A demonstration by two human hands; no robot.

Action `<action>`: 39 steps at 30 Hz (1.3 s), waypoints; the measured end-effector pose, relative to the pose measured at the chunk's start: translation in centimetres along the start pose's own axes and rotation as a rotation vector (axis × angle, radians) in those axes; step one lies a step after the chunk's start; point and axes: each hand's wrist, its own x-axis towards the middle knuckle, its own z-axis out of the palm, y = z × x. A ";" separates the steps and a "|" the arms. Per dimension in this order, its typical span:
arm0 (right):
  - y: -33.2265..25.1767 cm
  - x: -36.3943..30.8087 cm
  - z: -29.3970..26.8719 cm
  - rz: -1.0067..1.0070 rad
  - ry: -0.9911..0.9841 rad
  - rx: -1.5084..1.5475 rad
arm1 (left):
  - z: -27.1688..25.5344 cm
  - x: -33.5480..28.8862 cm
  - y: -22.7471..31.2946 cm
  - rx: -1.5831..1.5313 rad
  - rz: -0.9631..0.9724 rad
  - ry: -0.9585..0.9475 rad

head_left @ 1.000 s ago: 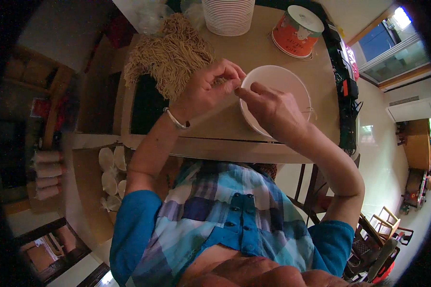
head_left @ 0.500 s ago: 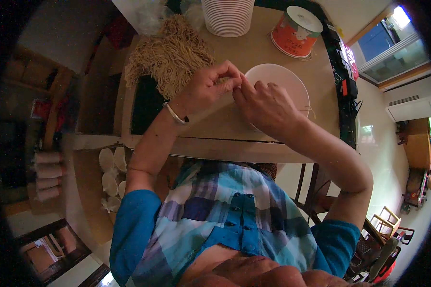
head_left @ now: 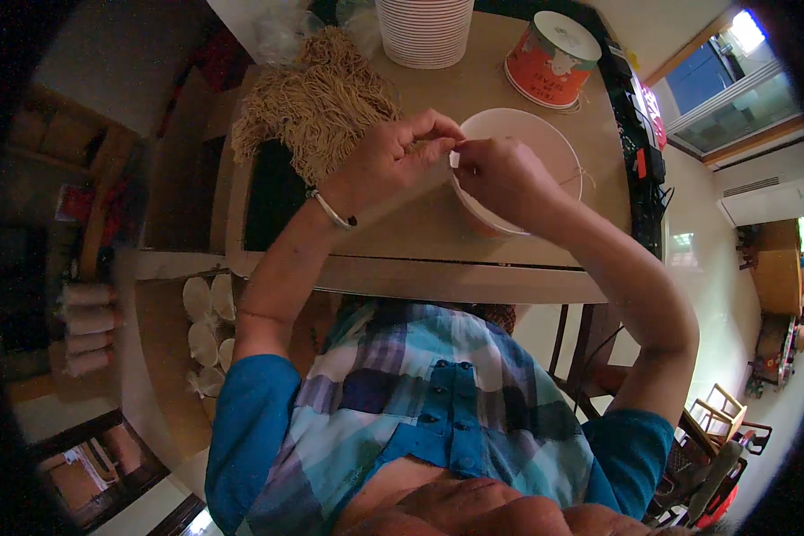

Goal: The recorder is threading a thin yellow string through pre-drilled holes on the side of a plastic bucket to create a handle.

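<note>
A white-lined paper bucket (head_left: 554, 147) with an orange outer wall stands near the table's front edge. My left hand (head_left: 406, 156) is closed in a pinch at the bucket's left rim. Against it, my right hand (head_left: 509, 174) is also pinched, its fingers bent over that same rim. Fingertips of both hands meet there, and whatever lies between them is too small to make out. A thin tan string (head_left: 583, 174) hangs at the bucket's right rim. Left of the bucket lies a loose heap of tan strings (head_left: 322, 98), close beyond my left hand.
A tall stack of nested white paper buckets (head_left: 425, 36) stands at the back. To its right is an orange printed bucket (head_left: 554, 67) with a white top. Clear plastic bags (head_left: 281, 36) lie at the back left. Rolled white items (head_left: 207, 322) fill a carton below the table's left side.
The bucket has tilted and shifted slightly, showing more of its orange side. My right hand has turned and its fingers curled in tighter; both hands moved a little right.
</note>
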 end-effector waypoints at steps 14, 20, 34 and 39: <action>3.2 -0.6 -0.5 0.435 -0.588 1.554 | 1.5 -1.3 -0.2 0.345 0.350 -0.028; 3.1 -0.4 -0.7 0.494 -0.640 1.563 | 2.5 -1.6 0.3 0.568 0.499 0.014; 4.2 -0.3 0.3 0.394 -0.692 1.514 | 1.7 0.3 3.5 0.867 0.742 -0.229; 4.3 -0.1 0.2 0.407 -0.688 1.435 | 1.5 0.9 3.7 0.895 0.758 -0.320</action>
